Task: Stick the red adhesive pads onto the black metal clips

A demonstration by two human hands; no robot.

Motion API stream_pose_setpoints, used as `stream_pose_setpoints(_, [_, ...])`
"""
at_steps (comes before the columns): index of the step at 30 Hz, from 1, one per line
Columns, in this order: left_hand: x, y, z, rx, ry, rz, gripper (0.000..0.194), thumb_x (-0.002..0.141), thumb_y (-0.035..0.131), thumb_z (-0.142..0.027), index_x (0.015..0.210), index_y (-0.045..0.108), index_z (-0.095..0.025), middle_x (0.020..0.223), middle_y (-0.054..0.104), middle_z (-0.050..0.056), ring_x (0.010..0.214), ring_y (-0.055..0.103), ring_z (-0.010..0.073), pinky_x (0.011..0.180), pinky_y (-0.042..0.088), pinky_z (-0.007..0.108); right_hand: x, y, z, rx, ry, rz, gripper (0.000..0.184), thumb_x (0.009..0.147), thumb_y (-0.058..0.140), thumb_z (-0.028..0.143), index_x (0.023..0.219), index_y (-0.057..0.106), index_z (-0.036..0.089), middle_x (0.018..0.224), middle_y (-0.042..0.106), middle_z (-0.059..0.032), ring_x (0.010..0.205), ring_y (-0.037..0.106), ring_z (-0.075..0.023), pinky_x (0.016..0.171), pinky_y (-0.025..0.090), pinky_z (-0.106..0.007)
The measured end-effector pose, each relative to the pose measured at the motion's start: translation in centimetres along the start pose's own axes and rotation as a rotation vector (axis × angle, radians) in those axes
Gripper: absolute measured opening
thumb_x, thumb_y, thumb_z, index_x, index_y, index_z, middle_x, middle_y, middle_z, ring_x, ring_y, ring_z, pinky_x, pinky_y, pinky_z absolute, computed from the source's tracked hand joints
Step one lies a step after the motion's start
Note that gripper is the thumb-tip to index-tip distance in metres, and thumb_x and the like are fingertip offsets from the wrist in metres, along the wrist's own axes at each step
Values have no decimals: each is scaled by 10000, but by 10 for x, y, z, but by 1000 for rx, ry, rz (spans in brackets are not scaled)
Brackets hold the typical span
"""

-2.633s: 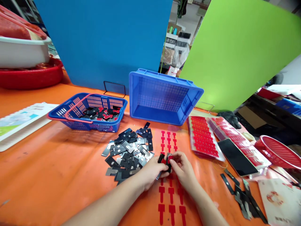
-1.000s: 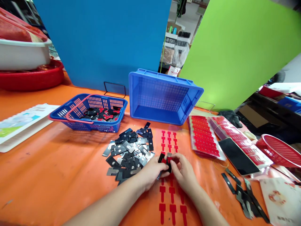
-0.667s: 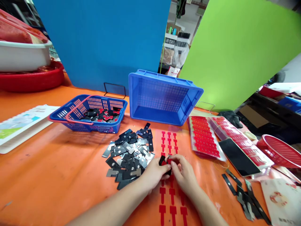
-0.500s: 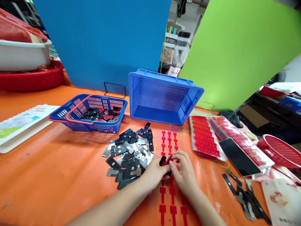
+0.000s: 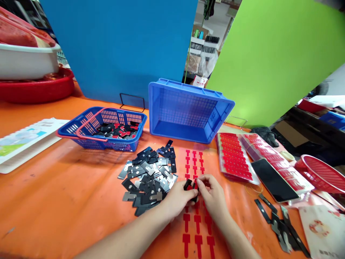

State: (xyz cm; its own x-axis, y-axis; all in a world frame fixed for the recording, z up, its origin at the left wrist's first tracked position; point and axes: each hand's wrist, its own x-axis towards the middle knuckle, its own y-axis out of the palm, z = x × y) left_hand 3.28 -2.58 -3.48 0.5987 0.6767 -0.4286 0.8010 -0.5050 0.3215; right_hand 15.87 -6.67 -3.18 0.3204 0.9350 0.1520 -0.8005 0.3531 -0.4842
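Note:
My left hand (image 5: 178, 198) is closed around black metal plates (image 5: 188, 184), with their dark ends poking out past the thumb. Close against it, my right hand (image 5: 213, 194) pinches a small red T-shaped sticker (image 5: 196, 183) between thumb and fingertips, at the plates. How much of the sticker touches the metal is hidden by the fingers. Beneath both hands run columns of red T-shaped stickers (image 5: 198, 240). To the left of my left hand lies a loose pile of black and silver metal plates (image 5: 147, 181).
A blue handled basket (image 5: 121, 145) holds plates with red stickers. Behind the stickers a blue crate (image 5: 178, 129) lies on its side. On the right are sticker sheets (image 5: 234, 158), a phone (image 5: 273, 180), several loose plates (image 5: 283, 228) and a red basket (image 5: 320, 172).
My right fingertips have shifted slightly, closing on the red sticker, which shows more upright at the plates. My left hand stays nearly in place, still holding the plates.

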Motion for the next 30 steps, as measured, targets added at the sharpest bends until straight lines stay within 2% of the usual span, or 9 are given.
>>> stream_pose_setpoints(15, [-1,0,-2,11,14,10,150,668,563,-268,737,494,-154,599,473,-27,519,469,91,526,427,244,-1,2,-2,-63,21,6,180,790,453,356,768,528,194,752,578,-39,695,547,-176,588,439,-263])
stream_pose_setpoints(17, [-2,0,-2,9,8,1,155,667,565,-272,731,491,-152,597,464,-29,518,468,89,521,424,240,-1,4,-4,-40,29,-11,188,777,468,365,837,518,195,774,569,-39,703,543,-175,607,441,-271])
stream_pose_setpoints(20, [-2,1,-2,17,17,-2,160,666,565,-273,738,502,-145,622,474,-20,536,473,92,525,427,239,0,6,-7,68,44,-33,379,748,512,367,1071,408,199,761,535,-8,667,532,-154,595,438,-262])
stream_pose_setpoints(21, [-2,1,-2,22,22,6,158,669,560,-272,742,507,-143,627,483,-15,533,472,91,518,425,237,1,6,-8,97,53,-8,414,738,526,372,1091,393,200,730,522,7,635,523,-144,575,432,-252])
stream_pose_setpoints(22, [-1,1,-1,29,25,17,155,673,554,-272,743,509,-141,624,492,-11,521,467,90,505,419,234,2,6,-9,119,64,43,385,736,531,380,1059,424,199,700,514,17,610,513,-136,559,424,-243])
stream_pose_setpoints(24, [-1,1,-1,40,25,38,143,685,539,-271,735,504,-141,601,502,-8,489,454,86,472,402,225,5,4,-10,159,99,158,247,755,499,414,860,519,191,640,509,24,563,495,-123,530,405,-229])
stream_pose_setpoints(25, [-1,1,0,45,25,46,135,688,535,-266,731,503,-141,594,508,-7,483,453,86,466,397,221,6,4,-11,191,125,197,256,771,466,435,754,528,187,604,503,26,540,488,-117,515,397,-225])
stream_pose_setpoints(27, [0,1,-1,54,27,52,121,687,542,-248,736,512,-142,605,524,-1,513,478,93,480,404,214,11,2,-13,288,191,205,339,793,402,479,660,506,184,520,459,44,473,469,-107,476,381,-219])
stream_pose_setpoints(30, [-2,2,-2,53,25,40,132,673,574,-223,772,536,-144,666,556,11,612,533,111,538,431,205,16,-1,-17,419,252,141,378,787,373,528,707,509,184,465,390,71,404,430,-94,439,363,-214])
